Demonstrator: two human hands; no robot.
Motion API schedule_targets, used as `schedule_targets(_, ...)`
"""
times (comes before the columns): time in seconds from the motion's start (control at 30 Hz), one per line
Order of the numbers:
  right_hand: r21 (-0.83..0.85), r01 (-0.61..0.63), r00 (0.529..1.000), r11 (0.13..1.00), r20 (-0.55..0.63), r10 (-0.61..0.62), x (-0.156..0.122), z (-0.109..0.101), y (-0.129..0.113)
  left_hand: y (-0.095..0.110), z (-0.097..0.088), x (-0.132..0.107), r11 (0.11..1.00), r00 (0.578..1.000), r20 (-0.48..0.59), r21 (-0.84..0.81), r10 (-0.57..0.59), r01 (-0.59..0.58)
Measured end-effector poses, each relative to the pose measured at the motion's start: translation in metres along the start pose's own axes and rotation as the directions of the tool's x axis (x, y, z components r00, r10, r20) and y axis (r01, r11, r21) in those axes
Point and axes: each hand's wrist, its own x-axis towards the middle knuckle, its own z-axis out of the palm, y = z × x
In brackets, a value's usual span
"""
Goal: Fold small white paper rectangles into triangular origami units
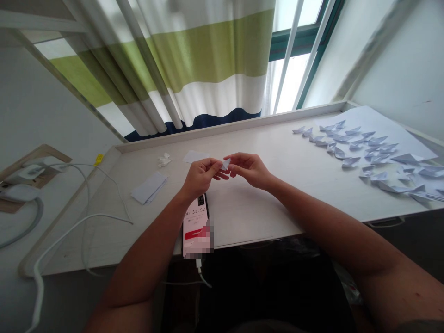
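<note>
A small folded piece of white paper [225, 164] is held up over the middle of the desk. My left hand [202, 175] pinches its left side between thumb and fingers. On the other side, my right hand [250, 170] has its thumb and fingertips curved around the paper's right edge; whether they press on it is hard to make out. Behind my left hand lies a flat white sheet [196, 156]. A stack of white paper slips [149, 187] rests to the left, with a crumpled white tissue [164, 160] beyond it.
Many folded paper boats [350, 162] cover the desk's right side, several on a large white sheet [378, 125]. A phone [196, 231] showing a timer lies at the front edge, plugged into a cable. White cables [83, 219] run from sockets [27, 173] at left.
</note>
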Motion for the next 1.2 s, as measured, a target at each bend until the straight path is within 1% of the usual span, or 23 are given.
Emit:
schedule_targets(0.07, 0.003, -0.004, 1.000, 1.000, 0.010, 0.004, 0.000, -0.001, 0.001, -0.002, 0.001, 0.000, 1.000, 1.000, -0.011, -0.023, 0.000, -0.001)
schedule_targets(0.17, -0.004, -0.013, 1.000, 1.000, 0.012, 0.013, 0.001, -0.001, 0.002, -0.004, 0.002, 0.001, 0.998, 1.000, 0.013, -0.056, -0.006, 0.007)
schedule_targets(0.33, 0.023, -0.013, 1.000, 1.000, 0.017, 0.013, 0.002, 0.000, 0.002, -0.004, 0.004, 0.002, 0.994, 0.999, 0.016, -0.107, 0.035, -0.033)
schedule_targets(0.5, 0.005, -0.010, 1.000, 1.000, 0.006, 0.010, 0.003, -0.001, 0.001, -0.008, 0.004, 0.002, 0.997, 0.999, 0.052, -0.072, 0.003, 0.001)
schedule_targets(0.53, -0.002, -0.014, 1.000, 1.000, 0.003, 0.014, 0.003, -0.001, 0.001, -0.010, 0.004, 0.002, 0.999, 0.999, 0.043, -0.048, 0.012, -0.010)
schedule_targets(0.6, -0.011, -0.026, 1.000, 1.000, 0.002, 0.026, 0.003, 0.000, 0.001, -0.012, 0.004, 0.002, 0.998, 0.998, -0.021, 0.026, 0.061, -0.060)
schedule_targets(0.67, -0.011, -0.038, 0.999, 0.999, 0.008, 0.039, 0.003, 0.001, 0.000, -0.013, 0.004, 0.002, 0.984, 0.985, -0.103, 0.124, 0.137, -0.124)
schedule_targets(0.73, -0.005, -0.049, 0.999, 0.999, 0.013, 0.049, 0.003, 0.001, -0.002, -0.012, 0.004, 0.002, 0.962, 0.965, -0.146, 0.202, 0.216, -0.185)
schedule_targets(0.83, 0.006, -0.067, 0.998, 0.998, -0.006, 0.067, 0.002, 0.002, -0.004, -0.009, 0.002, 0.000, 0.938, 0.958, -0.107, 0.256, 0.268, -0.234)
schedule_targets(0.93, 0.025, -0.079, 0.996, 0.997, -0.030, 0.080, 0.002, 0.000, -0.005, -0.006, 0.001, -0.002, 0.931, 0.965, -0.033, 0.275, 0.260, -0.242)
schedule_targets(1.0, 0.039, -0.087, 0.995, 0.995, -0.036, 0.088, 0.002, 0.000, -0.005, -0.006, 0.000, -0.002, 0.931, 0.965, -0.008, 0.266, 0.262, -0.250)
schedule_targets(1.07, 0.043, -0.100, 0.994, 0.994, -0.035, 0.102, 0.003, 0.000, -0.006, -0.007, 0.000, -0.002, 0.935, 0.966, -0.005, 0.252, 0.260, -0.250)
schedule_targets(1.2, 0.054, -0.111, 0.994, 0.992, -0.019, 0.112, 0.003, 0.000, -0.008, -0.007, 0.001, -0.002, 0.940, 0.969, -0.034, 0.251, 0.245, -0.229)
